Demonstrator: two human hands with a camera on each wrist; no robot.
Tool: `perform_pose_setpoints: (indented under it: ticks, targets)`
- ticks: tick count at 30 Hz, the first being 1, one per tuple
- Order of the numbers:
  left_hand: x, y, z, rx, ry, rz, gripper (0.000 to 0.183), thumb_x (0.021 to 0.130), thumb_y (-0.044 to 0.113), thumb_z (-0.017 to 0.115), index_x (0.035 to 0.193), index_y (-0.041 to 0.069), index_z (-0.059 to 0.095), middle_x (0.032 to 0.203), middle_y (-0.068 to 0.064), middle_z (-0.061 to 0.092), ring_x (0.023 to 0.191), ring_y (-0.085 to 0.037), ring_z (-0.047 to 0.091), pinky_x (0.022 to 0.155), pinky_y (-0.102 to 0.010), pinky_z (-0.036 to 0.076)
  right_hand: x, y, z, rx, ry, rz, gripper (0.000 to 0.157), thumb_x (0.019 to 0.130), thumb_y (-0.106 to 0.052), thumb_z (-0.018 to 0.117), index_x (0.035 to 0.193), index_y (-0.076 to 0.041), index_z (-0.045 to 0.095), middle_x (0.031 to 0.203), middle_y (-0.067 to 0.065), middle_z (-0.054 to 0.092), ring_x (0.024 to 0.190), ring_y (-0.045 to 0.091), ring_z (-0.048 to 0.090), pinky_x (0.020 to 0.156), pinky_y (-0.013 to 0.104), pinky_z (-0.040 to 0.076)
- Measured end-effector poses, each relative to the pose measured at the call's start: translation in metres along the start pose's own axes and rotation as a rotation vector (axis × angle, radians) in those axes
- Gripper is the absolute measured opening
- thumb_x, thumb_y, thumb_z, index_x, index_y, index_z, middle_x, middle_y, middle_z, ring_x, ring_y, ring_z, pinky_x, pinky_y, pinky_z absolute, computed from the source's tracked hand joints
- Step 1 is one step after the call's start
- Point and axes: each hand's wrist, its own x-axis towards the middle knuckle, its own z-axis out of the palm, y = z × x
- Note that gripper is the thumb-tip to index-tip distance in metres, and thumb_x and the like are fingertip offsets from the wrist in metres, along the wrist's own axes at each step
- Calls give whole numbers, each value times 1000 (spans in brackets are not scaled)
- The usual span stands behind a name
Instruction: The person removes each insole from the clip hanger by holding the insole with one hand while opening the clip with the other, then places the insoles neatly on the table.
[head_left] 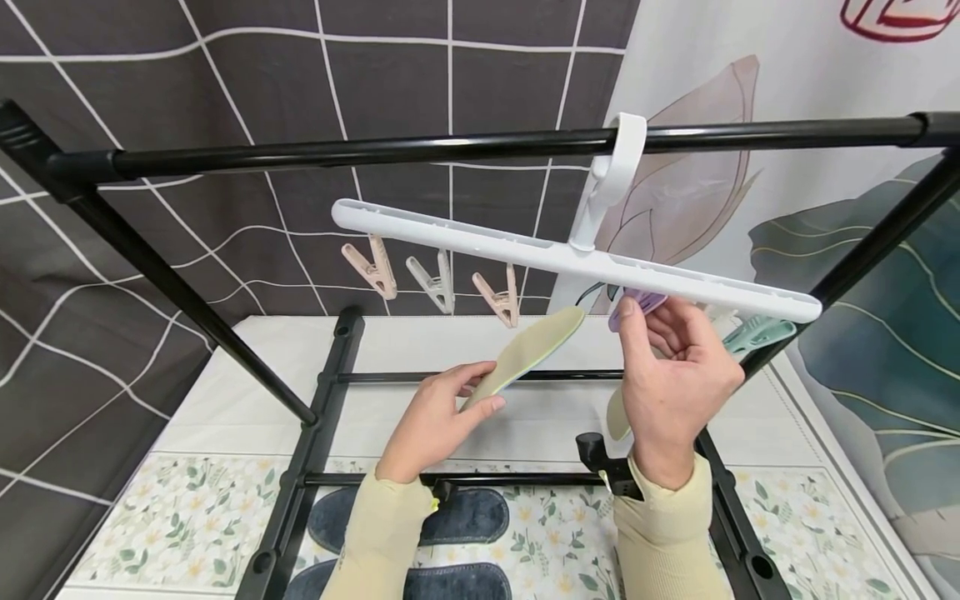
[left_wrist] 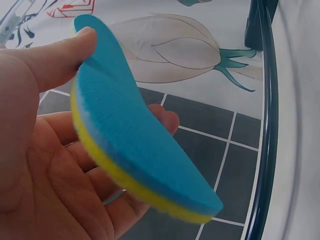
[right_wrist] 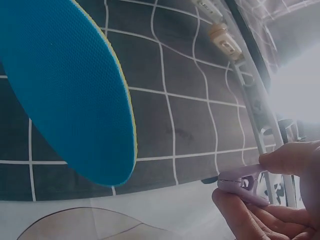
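My left hand [head_left: 442,412] grips a shoe insole [head_left: 525,350] by one end, thumb on one face and fingers behind. The left wrist view shows the insole [left_wrist: 135,130] with a blue face and a yellow edge. My right hand [head_left: 678,379] pinches a purple clothespin [right_wrist: 242,184] between thumb and fingers, just below the white hanger bar [head_left: 480,242]. The free end of the insole points up toward this clothespin, apart from it. Beyond the right hand, a green clothespin [head_left: 757,333] hangs from the bar's right end. A second pale insole [head_left: 618,414] shows partly behind the right wrist.
The hanger's hook [head_left: 628,154] sits over a black rack rail [head_left: 360,152]. Several more clothespins [head_left: 435,282] hang along the bar's left half. Dark slippers [head_left: 465,515] lie on the floor below. A grey checked curtain [head_left: 225,100] hangs behind the rack.
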Motion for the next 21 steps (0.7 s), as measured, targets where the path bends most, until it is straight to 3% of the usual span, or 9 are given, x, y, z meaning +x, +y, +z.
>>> perform_pose_setpoints:
  ticks: [7, 21]
  targets:
    - [-1, 2, 0, 19, -19, -7, 50, 86, 55, 55, 129, 29, 54, 118, 18, 57, 97, -8, 57, 81, -32, 48, 1, 0, -2, -10, 0, 2, 18, 77, -6, 73, 93, 2, 71, 80, 18, 68, 67, 15, 67, 65, 22, 54]
    - [1, 6, 6, -5, -37, 28, 46, 91, 50, 51, 128, 24, 55, 109, 15, 59, 96, -2, 54, 81, -33, 49, 3, -2, -5, -5, 0, 6, 22, 76, -5, 74, 97, 1, 70, 82, 18, 68, 68, 14, 67, 65, 22, 54]
